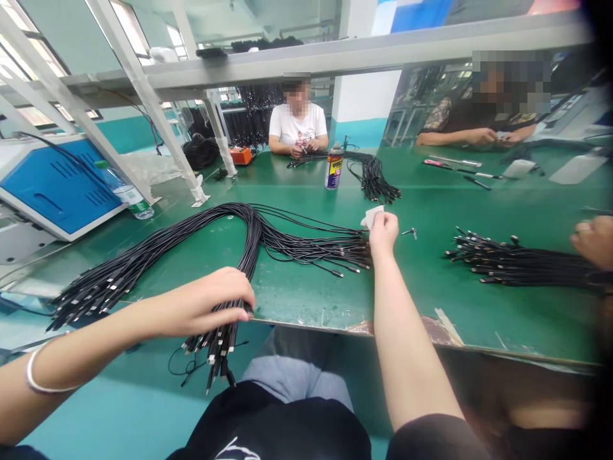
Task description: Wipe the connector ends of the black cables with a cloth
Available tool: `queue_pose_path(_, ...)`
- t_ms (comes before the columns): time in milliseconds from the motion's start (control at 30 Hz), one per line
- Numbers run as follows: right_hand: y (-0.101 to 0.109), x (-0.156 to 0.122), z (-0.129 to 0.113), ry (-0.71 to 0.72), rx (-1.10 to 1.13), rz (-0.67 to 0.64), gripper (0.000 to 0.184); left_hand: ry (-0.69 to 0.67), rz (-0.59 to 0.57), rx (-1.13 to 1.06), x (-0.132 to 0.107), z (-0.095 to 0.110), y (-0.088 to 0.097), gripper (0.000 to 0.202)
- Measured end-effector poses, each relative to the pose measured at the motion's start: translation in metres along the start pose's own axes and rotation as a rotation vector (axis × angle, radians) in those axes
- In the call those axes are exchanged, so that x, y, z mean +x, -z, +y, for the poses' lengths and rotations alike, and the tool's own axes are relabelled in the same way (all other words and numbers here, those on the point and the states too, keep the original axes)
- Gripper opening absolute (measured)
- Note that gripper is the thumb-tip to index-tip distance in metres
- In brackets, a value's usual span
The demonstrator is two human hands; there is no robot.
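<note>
My left hand is closed over a bundle of black USB cables at the front edge of the table. Below that hand, the connector ends hang past the edge. Out over the tabletop, my right hand pinches a folded white cloth or tissue. Just left of it lie the fanned-out plugs of more black cables; whether the cloth touches them I cannot tell. Another branch of cables stretches to the left end of the table, metal plugs outward.
A spray can stands beyond my right hand, near another cable bundle. At right, a co-worker's hand is by a thick cable bundle. A plastic bottle leans by a blue machine. Two people sit opposite.
</note>
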State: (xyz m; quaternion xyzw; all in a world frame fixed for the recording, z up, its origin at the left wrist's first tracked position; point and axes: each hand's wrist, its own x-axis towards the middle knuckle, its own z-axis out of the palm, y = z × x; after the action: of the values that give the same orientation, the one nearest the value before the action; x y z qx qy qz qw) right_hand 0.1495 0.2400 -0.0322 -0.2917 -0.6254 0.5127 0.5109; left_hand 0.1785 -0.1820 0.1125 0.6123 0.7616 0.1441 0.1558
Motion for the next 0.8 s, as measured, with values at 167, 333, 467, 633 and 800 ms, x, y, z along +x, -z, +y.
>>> queue_pose_path(167,-0.007,-0.005,-0.023,-0.085,0.449,-0.149,0.031,0.081,0.518,-0.047,0.022,-0.030,0.018,0.027)
queue_pose_path(333,-0.015,-0.031,-0.048,-0.271,0.734,-0.534,0.031,0.086,0.646,-0.276,0.090,-0.051,0.001,0.031)
queue_pose_path(467,-0.022,-0.052,-0.055,-0.438,0.822,-0.653,0.018,0.112,0.557,-0.481,0.149,-0.057,-0.024,0.036)
queue_pose_path(633,-0.027,-0.063,-0.061,-0.487,0.815,-0.796,0.016,0.015,0.618,-0.463,0.185,-0.066,-0.033,0.032)
queue_pose_path(800,-0.028,-0.070,-0.066,-0.460,0.675,-0.822,0.027,0.011,0.651,-0.489,0.195,-0.084,-0.043,0.030)
